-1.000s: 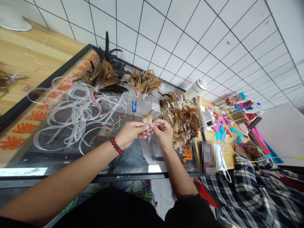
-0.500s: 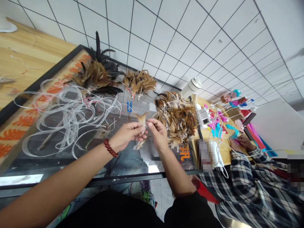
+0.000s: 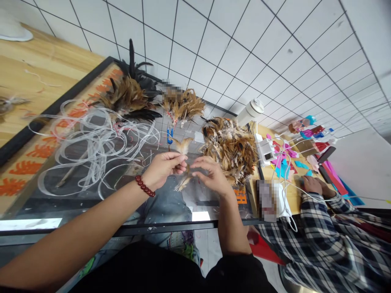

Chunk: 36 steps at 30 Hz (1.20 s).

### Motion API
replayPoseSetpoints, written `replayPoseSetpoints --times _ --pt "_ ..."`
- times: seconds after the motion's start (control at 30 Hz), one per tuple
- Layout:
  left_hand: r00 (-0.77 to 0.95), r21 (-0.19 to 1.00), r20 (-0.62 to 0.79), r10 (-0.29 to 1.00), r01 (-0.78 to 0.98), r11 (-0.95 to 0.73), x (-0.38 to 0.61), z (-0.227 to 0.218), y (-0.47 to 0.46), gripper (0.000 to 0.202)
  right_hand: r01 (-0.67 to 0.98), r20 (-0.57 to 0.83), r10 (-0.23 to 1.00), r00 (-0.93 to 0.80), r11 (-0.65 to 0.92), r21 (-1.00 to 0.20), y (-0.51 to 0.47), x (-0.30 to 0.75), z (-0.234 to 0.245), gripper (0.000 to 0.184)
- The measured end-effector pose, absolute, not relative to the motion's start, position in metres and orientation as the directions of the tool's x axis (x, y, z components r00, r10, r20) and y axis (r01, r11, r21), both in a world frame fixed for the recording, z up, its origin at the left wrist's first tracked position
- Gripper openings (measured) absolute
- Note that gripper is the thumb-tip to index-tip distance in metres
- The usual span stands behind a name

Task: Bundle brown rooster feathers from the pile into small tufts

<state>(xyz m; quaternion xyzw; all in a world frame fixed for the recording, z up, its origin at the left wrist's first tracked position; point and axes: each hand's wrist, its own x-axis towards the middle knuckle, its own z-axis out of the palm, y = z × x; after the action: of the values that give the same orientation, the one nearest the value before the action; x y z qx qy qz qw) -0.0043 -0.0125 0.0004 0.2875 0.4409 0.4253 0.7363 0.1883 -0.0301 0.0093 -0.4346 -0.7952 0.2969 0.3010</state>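
Note:
My left hand (image 3: 163,169), with a red bead bracelet on the wrist, pinches a small bunch of brown feathers (image 3: 182,145) that sticks up above its fingers. A second feather (image 3: 182,184) hangs just below, between the two hands. My right hand (image 3: 210,175) is beside it with the thumb and fingers drawn close at the feather's stem. A big loose heap of brown feathers (image 3: 230,146) lies just beyond my right hand on the glass table (image 3: 100,199).
Tangled clear plastic strips (image 3: 88,142) cover the table's left part. Two tied feather bundles (image 3: 131,95) and a blue clip (image 3: 170,135) lie at the far side. A white bottle (image 3: 250,112) stands beyond the heap. At the right another person in a plaid shirt (image 3: 324,240) works among coloured paper.
My right hand has drawn down and away from the left hand's fingertips. A feather now hangs lower between the hands. The view has swung slightly.

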Motion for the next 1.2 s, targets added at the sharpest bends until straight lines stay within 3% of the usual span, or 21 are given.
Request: replayPoseSetpoints --times 0.13,0.27,0.43,0.57,0.67,0.8,0.9,1.07,1.2 --pt "0.232 0.773 -0.412 0.881 -0.422 0.473 -0.006 0.0 -0.01 0.026 0.544 0.155 0.778 -0.609 0.552 -0.632 -0.03 0.184 0.005 0.026" --pt "0.217 0.781 -0.391 0.895 -0.437 0.447 -0.007 0.001 -0.01 0.025 0.581 0.18 0.767 -0.616 0.597 -0.554 -0.03 0.171 -0.003 0.027" --pt "0.162 0.806 -0.357 0.92 -0.445 0.391 -0.007 0.001 -0.009 0.021 0.644 0.143 0.759 -0.635 0.622 -0.445 -0.032 0.163 -0.005 0.016" --pt "0.18 0.801 -0.438 0.881 -0.366 0.473 -0.008 0.005 -0.009 0.018 0.693 0.263 0.827 -0.497 0.561 -0.453 -0.032 0.171 0.003 0.017" --pt "0.229 0.809 -0.463 0.857 -0.286 0.513 -0.007 0.007 -0.011 0.017 0.771 0.343 0.843 -0.413 0.525 -0.361 -0.033 0.179 0.007 0.019" --pt "0.294 0.83 -0.468 0.833 -0.177 0.529 -0.004 0.005 -0.013 0.014 0.824 0.353 0.82 -0.451 0.534 -0.189 -0.033 0.181 0.007 0.021" --pt "0.303 0.854 -0.452 0.839 -0.122 0.505 -0.002 0.0 -0.015 0.008 0.816 0.348 0.797 -0.493 0.563 -0.134 -0.033 0.178 0.004 0.021" --pt "0.4 0.894 -0.407 0.822 -0.013 0.449 -0.001 -0.003 -0.016 0.014 0.817 0.336 0.809 -0.483 0.554 -0.16 -0.035 0.173 0.003 0.019" --pt "0.294 0.885 -0.373 0.88 -0.171 0.432 -0.005 0.004 -0.013 0.013 0.75 0.329 0.832 -0.447 0.549 -0.369 -0.036 0.176 0.009 0.017"
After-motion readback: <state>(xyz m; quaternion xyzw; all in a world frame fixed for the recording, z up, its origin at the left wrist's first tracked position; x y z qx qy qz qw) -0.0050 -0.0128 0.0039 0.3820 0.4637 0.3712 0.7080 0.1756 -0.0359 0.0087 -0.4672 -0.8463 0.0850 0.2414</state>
